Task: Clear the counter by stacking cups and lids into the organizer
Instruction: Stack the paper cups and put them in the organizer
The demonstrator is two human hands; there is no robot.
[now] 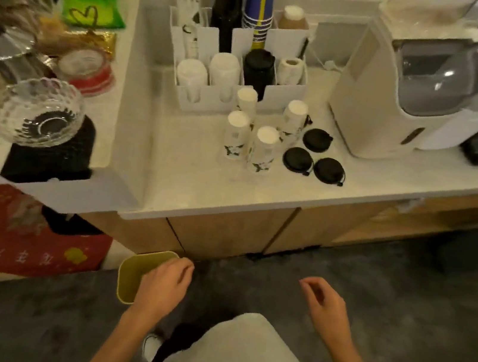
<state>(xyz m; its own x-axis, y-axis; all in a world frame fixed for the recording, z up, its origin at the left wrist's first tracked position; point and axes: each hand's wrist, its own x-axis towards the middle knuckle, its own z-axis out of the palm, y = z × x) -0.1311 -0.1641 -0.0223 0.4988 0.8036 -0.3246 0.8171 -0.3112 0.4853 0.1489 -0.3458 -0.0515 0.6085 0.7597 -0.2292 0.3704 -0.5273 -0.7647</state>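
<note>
**Hands empty, clearing not yet begun**

Nearest, the left hand (pixel 166 283) and right hand (pixel 325 307) hang below the surface (pixel 188 179), fingers loosely curled, holding nothing. Near its front edge stand four upturned cups (pixel 263 148) beside three black lids (pixel 313 156). Likely next: reach for a cup. Beyond, the organizer (pixel 286 93) holds stacked cups and lids.

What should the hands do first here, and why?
Probably reach the right hand up to the nearest upside-down paper cup. Both hands hang empty below the counter edge, while four loose cups and three black lids sit in front of the organizer.
</note>
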